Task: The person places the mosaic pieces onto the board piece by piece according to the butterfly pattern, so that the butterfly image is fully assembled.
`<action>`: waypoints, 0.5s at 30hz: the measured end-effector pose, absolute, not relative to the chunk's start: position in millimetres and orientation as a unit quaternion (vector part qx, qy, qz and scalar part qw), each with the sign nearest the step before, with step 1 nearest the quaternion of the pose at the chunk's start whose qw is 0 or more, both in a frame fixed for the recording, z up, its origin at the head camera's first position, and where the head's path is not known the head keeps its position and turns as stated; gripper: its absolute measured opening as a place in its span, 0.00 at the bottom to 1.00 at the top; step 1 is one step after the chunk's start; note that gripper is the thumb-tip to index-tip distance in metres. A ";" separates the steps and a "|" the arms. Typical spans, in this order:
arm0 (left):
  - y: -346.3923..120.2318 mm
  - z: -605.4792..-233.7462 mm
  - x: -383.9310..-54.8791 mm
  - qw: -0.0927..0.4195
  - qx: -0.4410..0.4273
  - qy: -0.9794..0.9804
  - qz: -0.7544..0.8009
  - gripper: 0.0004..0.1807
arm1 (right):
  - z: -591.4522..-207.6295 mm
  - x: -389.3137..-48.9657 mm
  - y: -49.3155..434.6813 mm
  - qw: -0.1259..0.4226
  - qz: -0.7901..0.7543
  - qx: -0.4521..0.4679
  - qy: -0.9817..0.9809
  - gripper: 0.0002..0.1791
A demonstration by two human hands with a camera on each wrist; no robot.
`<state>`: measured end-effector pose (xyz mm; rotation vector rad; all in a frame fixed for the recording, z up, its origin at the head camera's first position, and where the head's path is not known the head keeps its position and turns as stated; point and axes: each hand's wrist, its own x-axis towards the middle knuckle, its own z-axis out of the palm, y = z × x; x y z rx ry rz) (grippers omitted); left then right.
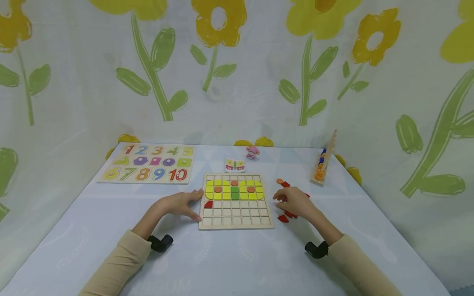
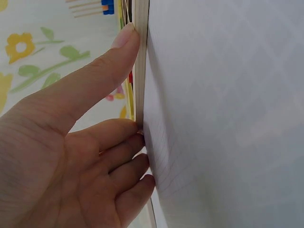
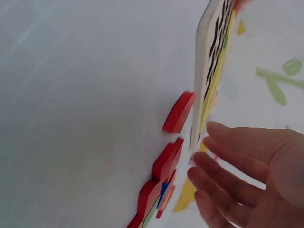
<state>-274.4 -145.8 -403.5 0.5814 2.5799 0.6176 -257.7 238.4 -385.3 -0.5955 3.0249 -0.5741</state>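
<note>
We see the left hand [image 1: 178,204], fingers relaxed, touching the left edge of the grid board [image 1: 237,212]; just right of it, the right hand [image 1: 297,201] hovers over red pieces [image 1: 283,218], fingers loosely bent, gripping nothing. Beyond the board we find a butterfly card [image 1: 235,165], then a pink figurine [image 1: 252,153].

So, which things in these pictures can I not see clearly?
Head view: the right hand partly covers the red pieces, so their number is unclear.
Head view: details of the pink toy are too small.
Left wrist view: the board is edge-on, hiding its squares.
Left wrist view: the top edge cuts off the bead frame.
</note>
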 end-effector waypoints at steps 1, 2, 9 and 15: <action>-146.0 -403.8 -273.9 0.212 0.209 0.929 0.221 0.56 | -386.3 -257.1 241.1 0.010 -0.177 -0.178 0.968 0.10; -146.2 -404.1 -273.6 0.212 0.210 0.929 0.221 0.56 | -386.9 -256.4 243.4 0.016 -0.171 -0.169 0.970 0.10; -146.9 -405.0 -273.2 0.209 0.216 0.928 0.220 0.56 | -391.3 -256.2 251.6 0.031 -0.154 -0.160 0.975 0.09; -145.0 -402.5 -273.5 0.207 0.215 0.930 0.216 0.56 | -389.4 -260.1 252.7 0.028 -0.170 -0.168 0.971 0.11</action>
